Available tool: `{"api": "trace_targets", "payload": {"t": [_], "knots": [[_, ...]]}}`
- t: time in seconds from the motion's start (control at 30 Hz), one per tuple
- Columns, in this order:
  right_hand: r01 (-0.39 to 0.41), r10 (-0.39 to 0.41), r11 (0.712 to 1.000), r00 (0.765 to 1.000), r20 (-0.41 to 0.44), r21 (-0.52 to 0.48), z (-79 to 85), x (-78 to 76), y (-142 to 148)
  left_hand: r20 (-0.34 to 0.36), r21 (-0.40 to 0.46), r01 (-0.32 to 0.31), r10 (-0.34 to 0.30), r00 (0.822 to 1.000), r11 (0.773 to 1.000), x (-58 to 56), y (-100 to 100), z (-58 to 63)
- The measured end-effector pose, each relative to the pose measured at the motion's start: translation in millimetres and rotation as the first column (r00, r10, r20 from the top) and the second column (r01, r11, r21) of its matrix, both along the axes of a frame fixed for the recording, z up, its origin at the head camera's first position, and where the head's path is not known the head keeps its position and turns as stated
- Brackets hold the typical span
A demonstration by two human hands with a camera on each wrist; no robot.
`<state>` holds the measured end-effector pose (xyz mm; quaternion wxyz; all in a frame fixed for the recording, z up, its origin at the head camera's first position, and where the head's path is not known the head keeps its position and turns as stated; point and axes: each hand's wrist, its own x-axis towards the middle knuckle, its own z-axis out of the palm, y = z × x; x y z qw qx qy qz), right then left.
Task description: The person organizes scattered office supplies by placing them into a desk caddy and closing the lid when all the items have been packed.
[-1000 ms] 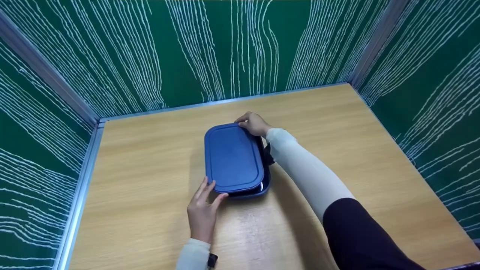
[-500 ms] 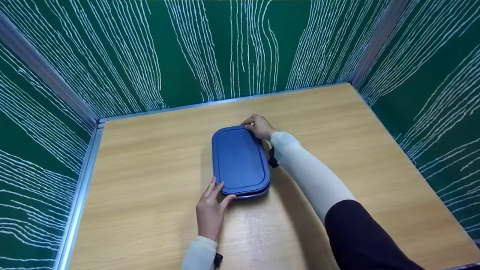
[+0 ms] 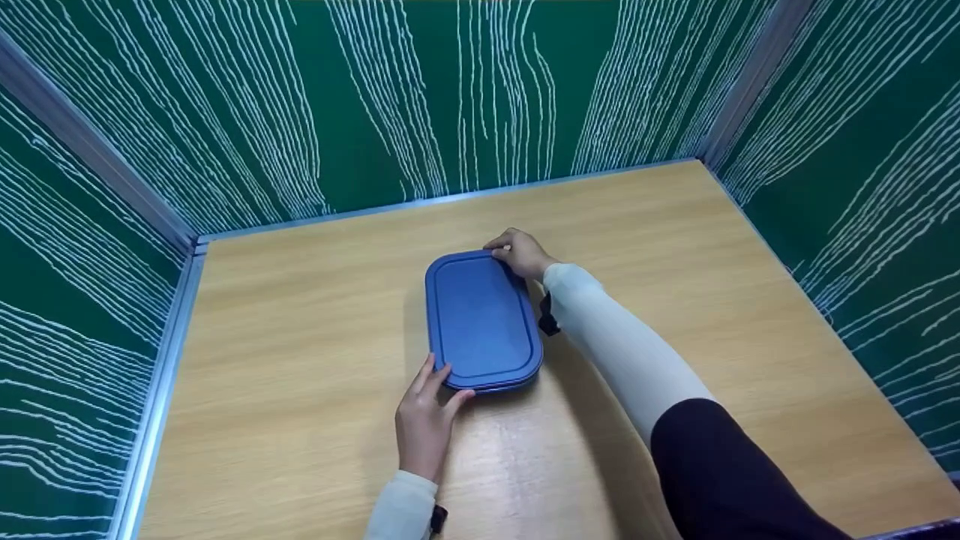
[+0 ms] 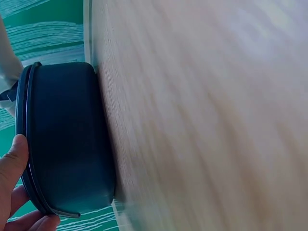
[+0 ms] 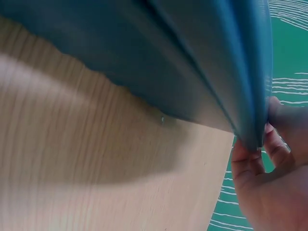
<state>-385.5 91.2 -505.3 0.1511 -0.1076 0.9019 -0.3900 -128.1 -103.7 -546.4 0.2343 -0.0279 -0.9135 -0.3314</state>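
Observation:
A blue rectangular lid (image 3: 486,319) with rounded corners lies over a dark blue container (image 4: 72,139) on the table. In the left wrist view the lid's rim lines up closely with the container's top, a thin gap line showing between them. My left hand (image 3: 424,424) holds the lid's near left corner, thumb on the front edge and fingers along the left side. At the far right corner, my right hand (image 3: 523,255) pinches the rim between thumb and fingers, also seen in the right wrist view, where the hand (image 5: 274,178) grips the corner. The container's inside is hidden.
The wooden table (image 3: 300,360) has a metal edge strip (image 3: 165,390) on its left. Green panels with white wavy lines (image 3: 390,97) rise at the back and on both sides. Dark straps (image 3: 549,315) are on the wrists.
The lid has shifted right and come down over the container, covering the gap that showed along its right and front edges. Both hands moved slightly right with it, keeping their hold.

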Motion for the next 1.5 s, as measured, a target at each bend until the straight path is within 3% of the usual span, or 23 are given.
{"api": "trace_targets", "payload": {"t": [0.23,0.47,0.93,1.2,1.5], "knots": [[0.001,-0.002,1.0,1.0,-0.017,-0.013,-0.2,3.7,0.7,-0.021,-0.018,0.001,-0.002,1.0,1.0,-0.2,-2.5,-1.5],[0.016,-0.016,0.997,1.0,-0.001,-0.076,-3.3,4.1,-3.4,0.01,-0.02,-0.022,0.022,1.0,1.0,-0.1,-5.9,-1.0],[0.019,-0.019,0.995,1.0,0.003,-0.096,-11.1,-12.0,-10.3,0.032,-0.029,-0.067,0.068,0.997,0.997,-7.7,2.9,1.5],[0.077,-0.075,0.993,0.997,0.018,-0.09,-6.9,-19.4,-6.9,0.074,0.007,-0.052,0.052,0.996,0.999,-19.6,4.5,3.2],[0.123,-0.119,0.986,0.992,0.043,-0.112,-9.7,-16.6,6.9,0.12,0.044,-0.024,0.018,0.993,0.999,-20.3,15.5,2.1]]}}
